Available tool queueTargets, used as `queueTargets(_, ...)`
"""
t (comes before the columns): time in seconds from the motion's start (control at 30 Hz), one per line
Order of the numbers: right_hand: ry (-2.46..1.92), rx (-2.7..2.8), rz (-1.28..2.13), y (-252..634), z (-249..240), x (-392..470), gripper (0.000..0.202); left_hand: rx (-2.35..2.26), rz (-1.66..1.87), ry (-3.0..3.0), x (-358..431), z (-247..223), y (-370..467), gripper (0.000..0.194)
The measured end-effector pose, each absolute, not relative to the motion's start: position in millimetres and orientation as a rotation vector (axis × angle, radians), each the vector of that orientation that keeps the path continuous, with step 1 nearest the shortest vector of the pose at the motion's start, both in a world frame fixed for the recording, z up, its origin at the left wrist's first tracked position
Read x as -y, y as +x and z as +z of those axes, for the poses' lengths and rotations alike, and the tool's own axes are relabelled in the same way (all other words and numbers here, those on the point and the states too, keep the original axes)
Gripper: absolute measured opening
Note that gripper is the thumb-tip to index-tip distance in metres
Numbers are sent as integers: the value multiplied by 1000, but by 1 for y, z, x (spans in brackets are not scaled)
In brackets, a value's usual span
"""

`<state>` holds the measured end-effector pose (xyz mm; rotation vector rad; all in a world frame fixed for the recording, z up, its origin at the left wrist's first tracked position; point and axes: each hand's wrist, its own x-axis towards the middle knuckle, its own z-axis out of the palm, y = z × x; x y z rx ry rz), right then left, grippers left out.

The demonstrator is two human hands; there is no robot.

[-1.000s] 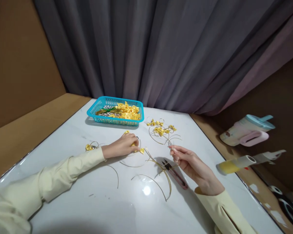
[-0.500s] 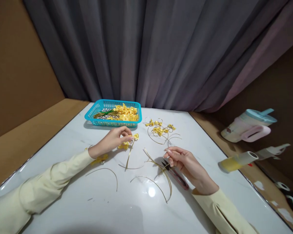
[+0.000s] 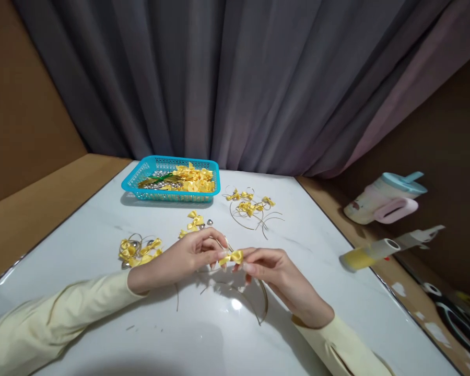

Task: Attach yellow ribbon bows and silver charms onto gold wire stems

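Note:
Between my two hands, over the middle of the white table, is a small yellow bow [image 3: 232,257]. My left hand [image 3: 196,257] pinches its left end between thumb and fingers. At the bow's right end are the closed fingertips of my right hand [image 3: 274,277]. Thin gold wires [image 3: 263,300] lie beneath and beside the hands, partly hidden by them. More yellow bows [image 3: 195,220] lie beyond my left hand, with small silver pieces [image 3: 209,222] near them. A cluster of bows with wire loops [image 3: 131,251] rests beside my left wrist.
A blue basket [image 3: 127,184] at the back holds yellow bows and silver pieces. Bows with wires [image 3: 249,208] lie right of it. Along the right stand a lidded cup [image 3: 384,197] and a bottle with yellow contents [image 3: 370,256]. Scissors [image 3: 458,324] lie at the far right.
My left hand has moved right and nearer with a yellow bow. My right hand has moved left to meet it. The view has shifted slightly, and the cluster by my left wrist is now uncovered.

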<state>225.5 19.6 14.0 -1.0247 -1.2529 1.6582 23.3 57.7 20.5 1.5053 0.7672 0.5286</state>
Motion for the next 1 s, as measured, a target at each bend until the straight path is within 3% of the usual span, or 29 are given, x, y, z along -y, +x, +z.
queueTargets(0.1, -1118, 1425, 1421, 224, 8, -17, 12, -807, 530, 1637, -54, 18, 25, 13)
queueTargets(0.2, -1179, 1764, 759, 222, -6, -11, 14, -972, 617, 1850, -53, 17, 24, 14)
queueTargets(0.33, -1160, 2137, -74, 218, -22, -2, 30, -1087, 557, 1774, -55, 16, 24, 32)
queueTargets(0.43, -1098, 2302, -311, 213, -24, 2, 34, -947, 467, 1455, -54, 11, 27, 41)
queueTargets(0.53, -1012, 2363, -426, 207, -20, 3, 34, -859, 494, 1241, -53, 5, 30, 35)
queueTargets(0.73, -913, 2414, -218, 204, -21, 2, 30, -974, 590, 1060, -54, -7, 30, 20)
queueTargets(1.0, -1333, 1664, 956, 211, -9, -6, 17, -938, 567, 1134, -59, -14, 30, 24)
